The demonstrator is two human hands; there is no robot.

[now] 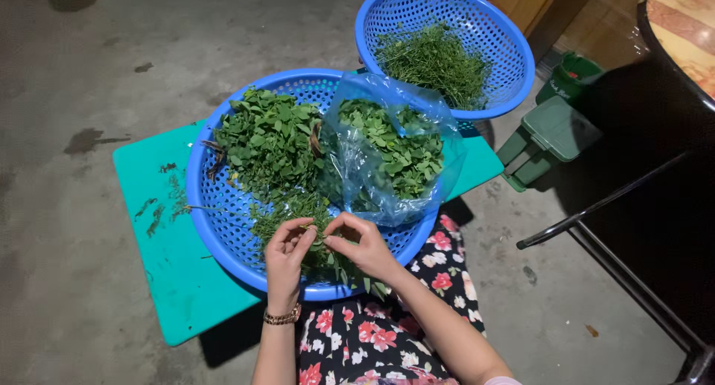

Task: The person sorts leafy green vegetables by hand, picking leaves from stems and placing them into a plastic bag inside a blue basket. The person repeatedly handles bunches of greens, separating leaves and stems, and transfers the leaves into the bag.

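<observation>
Here, just past my fingers, the big blue basket (223,214) sits on a low teal table (171,266), and most of what I see lies inside it. Beyond my left fingertips is a heap of loose green leaves (268,143); beyond my right fingertips a clear plastic bag (387,161) slumps open against the far wall of the basket, stuffed with more of the same leaves. Farther off still, past the bag, a second, smaller blue basket (514,50) leans tilted on the rim of the first and holds a tangle of thin bare stems (436,61). Bits of green litter the table out to the left of my left hand. Off to the right of my right hand, well apart, stand a green plastic stool (555,132) and the dark metal legs of a chair (618,206) on the concrete floor (89,50). Nothing lies between my fingers and the greens.

My left hand (287,255), with a bracelet at the wrist, and my right hand (365,243) meet over the near side of the big basket. Both sets of fingers are drawn narrow, thumb to fingertips, pinching one leafy sprig (313,232) between them. The sprig runs from hand to hand just above a small pile of picked greens (298,206) beneath my fingers.
</observation>
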